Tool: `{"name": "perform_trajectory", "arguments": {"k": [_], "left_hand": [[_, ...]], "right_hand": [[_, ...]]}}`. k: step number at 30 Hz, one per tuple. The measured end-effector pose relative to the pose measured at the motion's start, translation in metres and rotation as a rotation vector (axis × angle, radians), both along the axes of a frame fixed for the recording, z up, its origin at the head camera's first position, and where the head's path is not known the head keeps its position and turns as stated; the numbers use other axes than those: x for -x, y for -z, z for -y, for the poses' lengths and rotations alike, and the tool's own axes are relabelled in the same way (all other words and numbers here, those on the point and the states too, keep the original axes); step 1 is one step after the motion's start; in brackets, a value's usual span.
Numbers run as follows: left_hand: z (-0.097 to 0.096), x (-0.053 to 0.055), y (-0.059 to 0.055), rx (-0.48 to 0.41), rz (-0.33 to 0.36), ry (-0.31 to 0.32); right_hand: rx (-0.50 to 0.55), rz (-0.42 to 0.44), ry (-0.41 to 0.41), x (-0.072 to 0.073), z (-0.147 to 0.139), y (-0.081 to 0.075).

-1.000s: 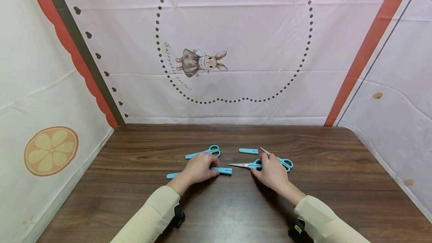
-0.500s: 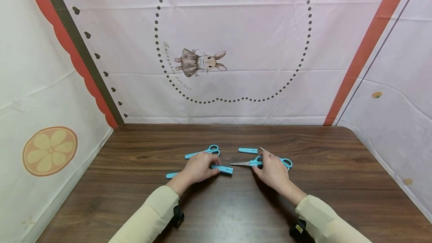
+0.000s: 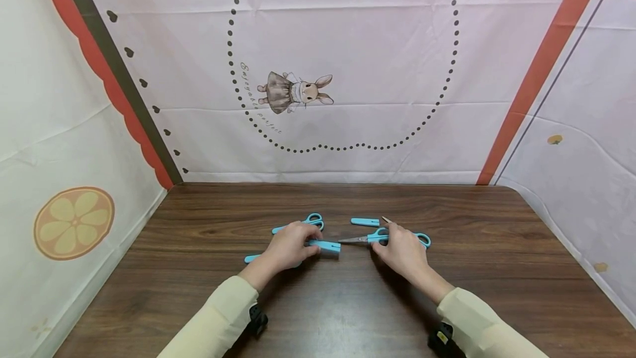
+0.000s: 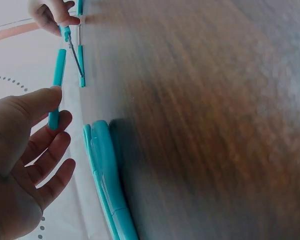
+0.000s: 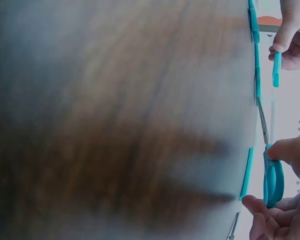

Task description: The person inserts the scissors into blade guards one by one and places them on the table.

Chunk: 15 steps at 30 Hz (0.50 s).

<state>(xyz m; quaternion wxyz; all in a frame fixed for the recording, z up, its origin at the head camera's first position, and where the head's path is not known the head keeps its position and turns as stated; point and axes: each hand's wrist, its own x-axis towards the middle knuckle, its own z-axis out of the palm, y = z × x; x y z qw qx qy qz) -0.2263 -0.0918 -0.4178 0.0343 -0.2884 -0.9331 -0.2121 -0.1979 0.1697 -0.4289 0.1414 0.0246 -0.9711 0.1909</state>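
Note:
My left hand (image 3: 290, 246) pinches a light-blue scissor blade cover (image 3: 327, 246) between thumb and forefinger. In the left wrist view the cover (image 4: 59, 67) is off the table and the other fingers are spread loosely. My right hand (image 3: 404, 251) grips a pair of blue-handled scissors (image 3: 379, 236) by the handles. Their bare metal blades point left, tips close to the cover's slotted end. The right wrist view shows the thumb pressed on the scissor handle (image 5: 268, 155). Below the left hand lies a covered pair of scissors (image 4: 107, 165), partly hidden by that hand in the head view.
Behind the left hand lies another covered pair of scissors (image 3: 313, 220). A loose blue cover (image 3: 365, 222) rests at the back, near the right hand. Uncovered scissors (image 3: 423, 240) lie partly hidden behind the right hand. Patterned cloth (image 3: 377, 70) stands along the brown table's (image 3: 328, 314) far edge.
The left hand has lifted the blade cover and shifted slightly left and away. The right hand has raised its scissors a little, with the blades still pointing left.

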Motion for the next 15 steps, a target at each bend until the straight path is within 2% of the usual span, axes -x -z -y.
{"name": "perform_trajectory", "arguments": {"k": [5, 15], "left_hand": [[0.004, 0.001, -0.003, -0.038, -0.014, -0.017], [0.011, 0.002, -0.007, -0.087, -0.099, -0.061]], "right_hand": [[0.012, -0.003, -0.018, 0.000, -0.001, -0.004], [0.036, -0.047, -0.035, -0.001, -0.002, -0.011]]}}
